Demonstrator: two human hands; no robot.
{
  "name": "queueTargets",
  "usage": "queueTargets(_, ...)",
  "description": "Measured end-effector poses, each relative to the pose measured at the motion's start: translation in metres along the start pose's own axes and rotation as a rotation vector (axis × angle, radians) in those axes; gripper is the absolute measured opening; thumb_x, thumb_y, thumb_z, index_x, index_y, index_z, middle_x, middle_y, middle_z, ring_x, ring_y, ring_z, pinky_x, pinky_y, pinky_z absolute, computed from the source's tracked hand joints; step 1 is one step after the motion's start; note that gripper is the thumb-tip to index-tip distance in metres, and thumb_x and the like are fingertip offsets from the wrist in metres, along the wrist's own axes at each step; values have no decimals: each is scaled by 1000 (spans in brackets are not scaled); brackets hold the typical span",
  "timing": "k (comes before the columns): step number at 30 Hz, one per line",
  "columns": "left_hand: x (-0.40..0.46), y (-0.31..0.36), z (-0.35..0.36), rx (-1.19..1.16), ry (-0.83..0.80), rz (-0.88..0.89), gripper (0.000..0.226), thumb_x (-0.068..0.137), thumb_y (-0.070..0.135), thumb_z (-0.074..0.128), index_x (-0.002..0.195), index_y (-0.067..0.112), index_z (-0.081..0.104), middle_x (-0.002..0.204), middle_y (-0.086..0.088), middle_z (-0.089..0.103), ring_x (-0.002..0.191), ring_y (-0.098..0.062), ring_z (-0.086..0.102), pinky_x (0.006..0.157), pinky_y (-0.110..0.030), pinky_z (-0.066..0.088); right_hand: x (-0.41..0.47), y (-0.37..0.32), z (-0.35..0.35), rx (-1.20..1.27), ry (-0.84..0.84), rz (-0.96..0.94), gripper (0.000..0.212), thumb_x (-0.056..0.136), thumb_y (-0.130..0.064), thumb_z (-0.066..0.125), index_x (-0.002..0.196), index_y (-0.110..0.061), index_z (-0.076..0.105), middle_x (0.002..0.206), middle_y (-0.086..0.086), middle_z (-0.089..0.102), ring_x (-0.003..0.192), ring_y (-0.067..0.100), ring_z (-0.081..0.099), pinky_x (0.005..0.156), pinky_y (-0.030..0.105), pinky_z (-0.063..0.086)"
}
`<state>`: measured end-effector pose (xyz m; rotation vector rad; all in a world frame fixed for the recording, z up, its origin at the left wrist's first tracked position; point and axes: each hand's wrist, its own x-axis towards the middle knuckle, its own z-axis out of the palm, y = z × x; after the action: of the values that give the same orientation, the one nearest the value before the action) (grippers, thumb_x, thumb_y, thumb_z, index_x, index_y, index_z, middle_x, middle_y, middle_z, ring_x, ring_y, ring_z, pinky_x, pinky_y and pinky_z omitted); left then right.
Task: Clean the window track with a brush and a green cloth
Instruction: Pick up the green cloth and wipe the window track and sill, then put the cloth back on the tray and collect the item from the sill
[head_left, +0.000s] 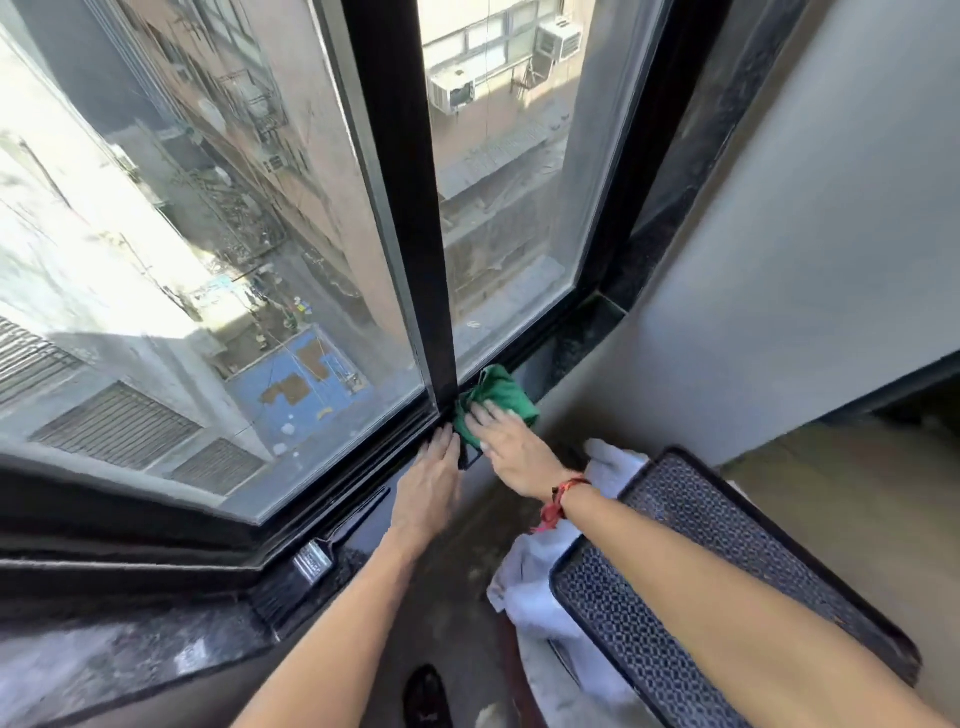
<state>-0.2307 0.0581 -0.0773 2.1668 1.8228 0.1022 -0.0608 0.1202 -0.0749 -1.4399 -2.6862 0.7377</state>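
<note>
A green cloth (498, 395) lies bunched on the black window track (524, 358), just right of the black vertical frame bar (410, 208). My right hand (511, 449) presses down on the cloth with flat fingers; a red thread band circles its wrist. My left hand (431, 486) rests flat on the sill edge beside it, fingertips touching the track at the foot of the frame bar and holding nothing. A brush (298, 577) with a metal ferrule and dark bristles lies on the dark stone sill to the lower left.
A dark stone sill (104, 670) runs along the bottom left. A black mesh chair back (691, 587) with white fabric (535, 582) draped on it stands close under my right arm. A grey wall (779, 260) closes the right side. A dark shoe (427, 696) shows below.
</note>
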Motion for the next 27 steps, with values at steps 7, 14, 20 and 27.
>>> queueTargets(7,-32,-6,-15,-75,142,-22,60,89,-9,49,148,-1,42,157,-19,41,144,-30,42,116,-42,41,-15,-26,-19,641,730,890,38,90,-33,66,121,-11,69,120,13,68,113,35,60,100,36,48)
queueTargets(14,-17,14,-28,-51,142,165,71,89,-7,43,157,4,24,165,-13,26,155,-27,17,126,-45,21,-14,-56,-15,1339,726,1046,31,81,-19,75,105,2,71,91,11,67,82,24,64,67,28,49)
queueTargets(20,-21,71,-15,11,64,415,71,95,16,45,160,12,16,169,-5,17,156,-22,8,125,-56,15,-100,-32,-30,1445,1016,962,8,82,-1,63,84,-5,58,85,15,58,81,25,55,75,38,47)
queueTargets(27,-68,146,40,103,-59,662,62,96,11,40,157,15,28,168,-5,22,156,-24,15,124,-58,10,-215,5,8,1226,979,1292,18,82,-9,67,96,2,66,103,23,68,92,35,65,93,48,53)
